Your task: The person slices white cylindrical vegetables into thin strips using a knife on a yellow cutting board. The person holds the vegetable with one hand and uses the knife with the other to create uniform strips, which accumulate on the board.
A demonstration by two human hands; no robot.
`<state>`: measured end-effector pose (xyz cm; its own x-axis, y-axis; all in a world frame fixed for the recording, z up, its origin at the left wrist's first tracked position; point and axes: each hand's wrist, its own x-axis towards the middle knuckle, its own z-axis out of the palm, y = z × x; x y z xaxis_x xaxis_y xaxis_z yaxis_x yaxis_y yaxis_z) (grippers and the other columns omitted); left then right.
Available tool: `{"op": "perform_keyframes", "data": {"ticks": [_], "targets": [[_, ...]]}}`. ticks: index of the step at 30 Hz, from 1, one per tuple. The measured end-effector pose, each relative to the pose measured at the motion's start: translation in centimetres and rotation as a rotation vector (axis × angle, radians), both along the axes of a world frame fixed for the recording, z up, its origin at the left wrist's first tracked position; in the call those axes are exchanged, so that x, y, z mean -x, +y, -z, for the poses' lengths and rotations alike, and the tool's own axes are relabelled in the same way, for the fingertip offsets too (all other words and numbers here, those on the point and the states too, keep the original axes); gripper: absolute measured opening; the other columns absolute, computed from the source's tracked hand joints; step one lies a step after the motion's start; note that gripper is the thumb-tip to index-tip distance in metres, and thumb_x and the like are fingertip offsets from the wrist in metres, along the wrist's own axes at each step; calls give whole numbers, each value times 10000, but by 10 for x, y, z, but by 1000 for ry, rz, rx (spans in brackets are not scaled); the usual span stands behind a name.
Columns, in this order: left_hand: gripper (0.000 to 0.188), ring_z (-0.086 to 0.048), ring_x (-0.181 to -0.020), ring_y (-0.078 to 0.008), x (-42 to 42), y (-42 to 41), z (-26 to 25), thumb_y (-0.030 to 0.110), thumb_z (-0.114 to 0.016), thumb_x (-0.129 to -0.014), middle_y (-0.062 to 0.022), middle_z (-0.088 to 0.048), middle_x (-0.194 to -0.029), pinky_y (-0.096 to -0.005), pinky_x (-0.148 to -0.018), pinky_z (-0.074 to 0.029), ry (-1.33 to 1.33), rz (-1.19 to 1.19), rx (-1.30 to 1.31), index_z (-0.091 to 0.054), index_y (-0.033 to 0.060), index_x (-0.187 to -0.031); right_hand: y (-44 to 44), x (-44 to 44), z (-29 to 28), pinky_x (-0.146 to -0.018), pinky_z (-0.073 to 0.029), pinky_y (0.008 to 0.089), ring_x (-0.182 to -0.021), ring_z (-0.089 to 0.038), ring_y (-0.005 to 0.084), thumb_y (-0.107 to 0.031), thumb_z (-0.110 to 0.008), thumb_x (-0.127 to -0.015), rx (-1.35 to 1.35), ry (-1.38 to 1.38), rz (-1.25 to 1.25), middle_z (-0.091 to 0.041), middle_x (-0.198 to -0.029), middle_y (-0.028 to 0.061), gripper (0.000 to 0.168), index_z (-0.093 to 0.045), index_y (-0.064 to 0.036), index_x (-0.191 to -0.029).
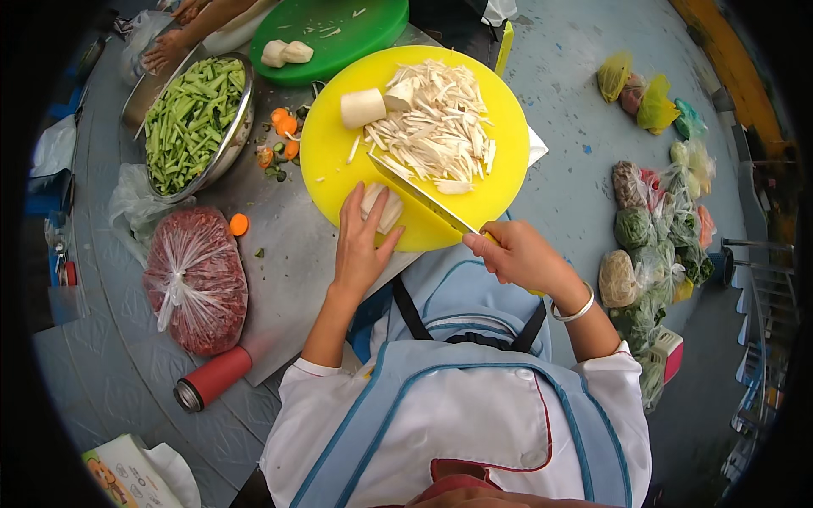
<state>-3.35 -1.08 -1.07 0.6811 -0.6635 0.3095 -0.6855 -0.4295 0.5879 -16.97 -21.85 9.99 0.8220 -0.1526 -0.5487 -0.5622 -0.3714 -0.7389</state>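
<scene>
My right hand (517, 254) grips the yellow handle of a kitchen knife (425, 197), its blade pointing up and left across a round yellow cutting board (330, 171). Under the fingers of my left hand (359, 241) lies a pale peeled vegetable piece (384, 208) at the board's near edge. The blade is just right of that piece, apart from it. Beyond the knife spreads a heap of pale cut strips (438, 127). Two thick peeled chunks, one a cylinder (362, 108), sit at the heap's left side.
At left are a steel bowl (238, 136) of cut green stalks (194, 120), bagged red meat (197, 279) and a red flask (216, 379). Behind stands a green board (336, 38). Carrot slices (239, 224) lie on the metal table (279, 286). Another person's hand (164, 51) is upper left. Bagged vegetables (635, 228) are on the floor.
</scene>
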Motion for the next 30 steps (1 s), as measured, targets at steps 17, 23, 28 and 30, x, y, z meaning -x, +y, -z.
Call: {"op": "perform_keyframes", "data": {"ticks": [17,23,28,30], "targets": [[184,-604,-1022,-315,2,1,16,24,-693,-807,-126,-666,-1046,-385,-907,-475,-196,-61,164,-693,-3,-989,5,-5,6,-556,-441,441,-541,-548,385,-411,-539,-964,155,-103,-178,-547,-580,227,533,-583,35,-675],[164,-614,-972,-304,-2,1,18,15,-699,-796,-127,-676,-1010,-377,-871,-487,-153,-67,203,-697,-2,-958,5,-11,-2,-530,-436,441,-514,-529,398,-403,-518,-976,128,-151,-131,-546,-578,223,518,-588,23,-688],[157,-613,-965,-318,-2,1,24,9,-708,-777,-134,-686,-993,-390,-871,-482,-150,-105,198,-699,-16,-932,13,-9,-13,-486,-419,434,-495,-531,382,-372,-524,-978,246,-211,-231,-543,-560,189,443,-577,0,-742],[167,-609,-943,-326,-3,2,23,3,-707,-764,-142,-685,-982,-396,-854,-480,-133,-81,200,-699,-20,-929,16,-8,-17,-493,-430,449,-502,-542,395,-373,-530,-971,259,-202,-250,-546,-554,194,446,-554,1,-729]]}}
